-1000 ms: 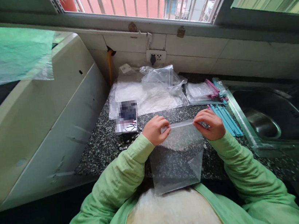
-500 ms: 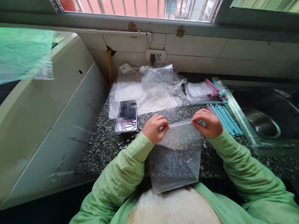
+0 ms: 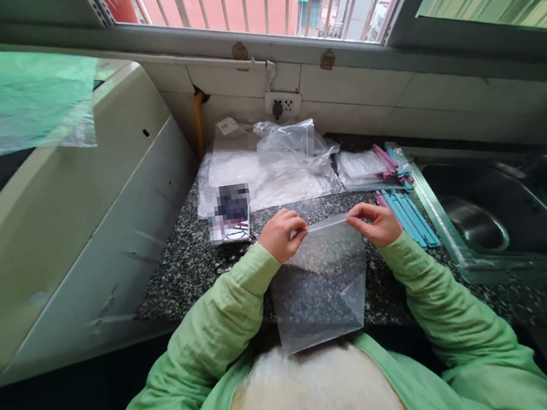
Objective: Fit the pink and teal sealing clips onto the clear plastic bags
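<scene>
A clear plastic bag (image 3: 323, 292) hangs in front of me over the near edge of the speckled countertop (image 3: 174, 289). At its upper left corner my left hand (image 3: 283, 234) pinches the top edge between thumb and fingers. My right hand (image 3: 374, 222) is closed on the same edge at the upper right corner. Between the two hands the bag's top edge is drawn fairly straight. Just beyond my right hand lie several blue sealing clips (image 3: 411, 217), with a pink one beside them.
Plastic bags and white sheets (image 3: 268, 165) lie along the wall, beside a small packet holding pink and blue clips (image 3: 366, 166). A partly blurred box (image 3: 228, 214) sits to the left. The sink (image 3: 506, 214) is at the right, a pale appliance (image 3: 114, 185) at the left.
Both hands keep their pinch on the bag's top edge. My right hand has shifted very slightly left, and the view has moved a little.
</scene>
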Tool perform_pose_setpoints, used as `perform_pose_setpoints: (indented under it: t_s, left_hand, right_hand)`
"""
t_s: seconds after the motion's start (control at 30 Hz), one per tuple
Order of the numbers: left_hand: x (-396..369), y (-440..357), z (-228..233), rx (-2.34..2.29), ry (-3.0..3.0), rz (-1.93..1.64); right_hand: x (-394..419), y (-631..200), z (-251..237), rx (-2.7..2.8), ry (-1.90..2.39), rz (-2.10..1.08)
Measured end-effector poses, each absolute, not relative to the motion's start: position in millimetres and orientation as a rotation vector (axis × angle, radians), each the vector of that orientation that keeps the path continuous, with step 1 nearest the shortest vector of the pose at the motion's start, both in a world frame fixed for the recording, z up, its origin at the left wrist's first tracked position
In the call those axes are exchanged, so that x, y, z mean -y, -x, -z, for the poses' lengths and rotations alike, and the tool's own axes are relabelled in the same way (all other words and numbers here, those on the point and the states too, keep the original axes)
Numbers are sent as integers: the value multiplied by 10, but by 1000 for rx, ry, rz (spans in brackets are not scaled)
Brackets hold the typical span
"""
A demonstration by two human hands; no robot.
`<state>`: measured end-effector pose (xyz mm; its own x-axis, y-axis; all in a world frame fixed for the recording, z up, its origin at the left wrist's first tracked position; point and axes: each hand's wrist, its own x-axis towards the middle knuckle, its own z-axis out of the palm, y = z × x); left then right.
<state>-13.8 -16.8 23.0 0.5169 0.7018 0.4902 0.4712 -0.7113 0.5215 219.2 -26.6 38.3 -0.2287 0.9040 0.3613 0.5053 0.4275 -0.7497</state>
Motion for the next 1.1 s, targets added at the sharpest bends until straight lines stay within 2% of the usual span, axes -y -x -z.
perform_pose_setpoints:
  t_s: [0.33, 1.1]
  left_hand:
    - [172, 142, -245, -1036, -2392, -960]
    - [166, 126, -217, -998, -2476, -943]
  right_hand:
    - [328, -2139, -449, 1989, 993, -340]
    - [308, -2073, -394, 2026, 992, -257]
